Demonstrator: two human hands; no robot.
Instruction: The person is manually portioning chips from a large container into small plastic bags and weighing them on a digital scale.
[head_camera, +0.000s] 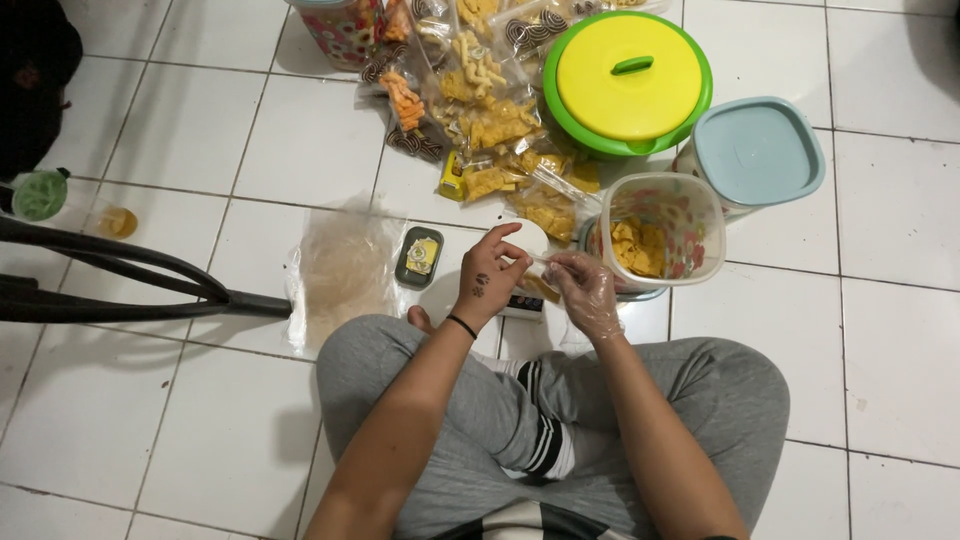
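I sit cross-legged on a white tiled floor. My left hand (490, 278), bare with a black wristband, pinches the top of a small clear plastic bag (543, 262) held over a small digital scale (525, 303). My right hand (585, 290), in a clear plastic glove, holds the same bag from the right side. Just beyond the hands stands an open clear container (660, 232) with yellow snack chips inside.
A pile of filled snack bags (480, 110) lies ahead. A green bowl with a yellow lid (628, 80) and a container with a light blue lid (757, 152) stand at the right. A stack of empty plastic bags (340, 270), a small dark tray (419, 256) and a black chair leg (120, 275) are at the left.
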